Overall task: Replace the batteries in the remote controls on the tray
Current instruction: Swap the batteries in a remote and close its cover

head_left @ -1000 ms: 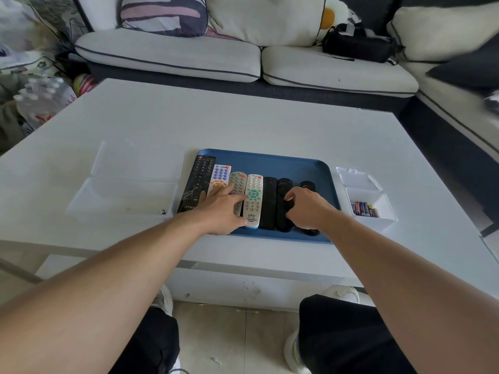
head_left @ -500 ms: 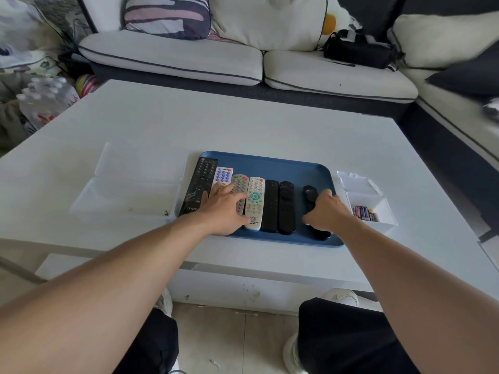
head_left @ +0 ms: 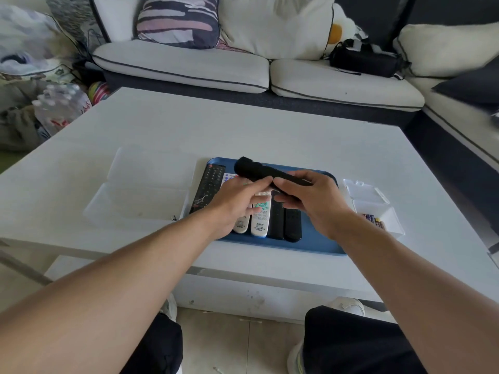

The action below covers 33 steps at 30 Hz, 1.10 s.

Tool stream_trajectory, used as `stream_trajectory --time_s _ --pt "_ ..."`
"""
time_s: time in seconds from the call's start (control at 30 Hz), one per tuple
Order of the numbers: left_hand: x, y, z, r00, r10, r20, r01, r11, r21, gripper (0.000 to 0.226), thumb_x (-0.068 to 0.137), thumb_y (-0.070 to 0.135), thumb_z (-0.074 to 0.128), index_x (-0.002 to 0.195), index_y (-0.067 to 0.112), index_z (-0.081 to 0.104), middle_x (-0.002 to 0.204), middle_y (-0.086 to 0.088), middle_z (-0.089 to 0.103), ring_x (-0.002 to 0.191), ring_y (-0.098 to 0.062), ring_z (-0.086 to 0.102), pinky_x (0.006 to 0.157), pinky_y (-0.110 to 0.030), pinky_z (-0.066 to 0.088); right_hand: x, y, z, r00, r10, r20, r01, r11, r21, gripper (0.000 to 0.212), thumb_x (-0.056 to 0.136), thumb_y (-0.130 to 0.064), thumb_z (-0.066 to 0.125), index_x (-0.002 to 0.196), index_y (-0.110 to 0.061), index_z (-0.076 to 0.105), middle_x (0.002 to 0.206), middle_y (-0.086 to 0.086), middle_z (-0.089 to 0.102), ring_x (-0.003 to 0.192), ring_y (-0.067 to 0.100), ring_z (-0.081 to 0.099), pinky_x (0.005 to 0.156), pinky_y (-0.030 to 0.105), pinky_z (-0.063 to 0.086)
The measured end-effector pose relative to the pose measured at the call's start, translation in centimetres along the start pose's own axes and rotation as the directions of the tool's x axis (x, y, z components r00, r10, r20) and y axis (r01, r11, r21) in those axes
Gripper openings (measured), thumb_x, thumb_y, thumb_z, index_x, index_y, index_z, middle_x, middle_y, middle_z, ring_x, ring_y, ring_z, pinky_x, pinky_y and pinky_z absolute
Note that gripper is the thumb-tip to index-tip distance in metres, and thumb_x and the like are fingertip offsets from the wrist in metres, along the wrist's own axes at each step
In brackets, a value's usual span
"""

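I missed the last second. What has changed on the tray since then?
The right hand took hold of the rightmost black remote and lifted it off the tray. The left hand rose from the grey remote and now touches the lifted one. The other remotes and the battery box stayed put.

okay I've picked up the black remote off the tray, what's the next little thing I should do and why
Probably turn the black remote over and slide its battery cover off with your left hand. Your right hand grips it above the blue tray, the left is only reaching toward it, and no open battery compartment shows yet. The batteries wait in the small box on the right.
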State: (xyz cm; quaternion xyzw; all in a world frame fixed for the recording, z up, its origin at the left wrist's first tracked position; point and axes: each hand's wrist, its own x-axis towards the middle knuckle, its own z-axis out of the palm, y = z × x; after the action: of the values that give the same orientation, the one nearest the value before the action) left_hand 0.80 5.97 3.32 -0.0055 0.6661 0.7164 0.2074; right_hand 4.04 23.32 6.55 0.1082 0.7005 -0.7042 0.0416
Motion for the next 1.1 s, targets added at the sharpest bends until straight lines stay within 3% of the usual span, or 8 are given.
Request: stream_trajectory --time_s 0.1,0.23,0.47,0.7,1.0,1.1 --pt "-0.2 0.7 0.4 0.994 0.082 -0.065 -0.094 0.973 -0.209 0.028 0.093 0.02 0.071 0.115 0.003 0.067 0.107 -0.01 0.074 0.095 -0.021 0.074 0.08 -0.032 0.058 -0.1 0.0 0.4 0.994 0.084 0.074 -0.097 0.976 0.193 0.043 0.078 -0.021 0.081 0.111 0.002 0.067 0.094 0.011 0.074 0.087 0.023 0.074 0.077 0.025 0.059" --pt "-0.4 0.8 0.2 0.986 0.109 -0.129 -0.146 0.938 -0.316 0.021 0.093 0.013 0.07 0.111 0.002 0.066 0.103 -0.014 0.072 0.09 -0.022 0.074 0.08 -0.032 0.059 0.1 0.4 0.3 0.992 0.11 0.056 -0.121 0.952 0.28 0.033 0.084 -0.019 0.078 0.11 0.0 0.071 0.105 0.013 0.074 0.089 0.019 0.073 0.082 0.025 0.058" --pt "-0.7 0.9 0.1 0.981 0.147 -0.124 -0.18 0.928 -0.326 0.022 0.093 0.005 0.067 0.113 -0.002 0.06 0.104 -0.019 0.072 0.094 -0.027 0.074 0.079 -0.031 0.06 0.0 0.7 0.8 0.994 0.107 -0.014 -0.103 0.978 0.182 0.026 0.085 -0.018 0.079 0.106 -0.003 0.074 0.105 0.016 0.075 0.093 0.028 0.075 0.089 0.033 0.058" --pt "-0.7 1.1 -0.3 0.977 0.143 -0.159 -0.185 0.936 -0.298 0.028 0.092 0.002 0.068 0.117 -0.006 0.058 0.102 -0.017 0.071 0.092 -0.025 0.074 0.077 -0.031 0.06 0.3 0.7 1.5 0.997 0.07 -0.029 -0.067 0.994 0.084 0.024 0.089 -0.018 0.075 0.107 -0.003 0.073 0.101 0.016 0.076 0.089 0.028 0.075 0.089 0.032 0.059" --pt "-0.8 1.1 -0.9 0.97 0.157 -0.187 -0.198 0.953 -0.228 0.032 0.087 -0.001 0.073 0.115 -0.006 0.059 0.102 -0.02 0.071 0.089 -0.026 0.075 0.079 -0.033 0.061 0.5 0.7 1.5 0.99 0.117 0.079 -0.124 0.988 0.094 0.022 0.093 -0.015 0.069 0.111 -0.002 0.071 0.107 0.017 0.072 0.091 0.027 0.074 0.09 0.034 0.058" --pt "-1.0 0.8 -1.6 0.981 0.145 -0.133 -0.162 0.978 -0.129 0.03 0.086 -0.004 0.073 0.112 -0.004 0.058 0.099 -0.018 0.072 0.09 -0.026 0.075 0.078 -0.034 0.062 0.4 1.5 1.3 0.992 0.108 0.071 -0.095 0.983 -0.16 0.018 0.095 -0.024 0.069 0.11 -0.014 0.071 0.11 0.01 0.074 0.099 0.021 0.072 0.094 0.038 0.057"
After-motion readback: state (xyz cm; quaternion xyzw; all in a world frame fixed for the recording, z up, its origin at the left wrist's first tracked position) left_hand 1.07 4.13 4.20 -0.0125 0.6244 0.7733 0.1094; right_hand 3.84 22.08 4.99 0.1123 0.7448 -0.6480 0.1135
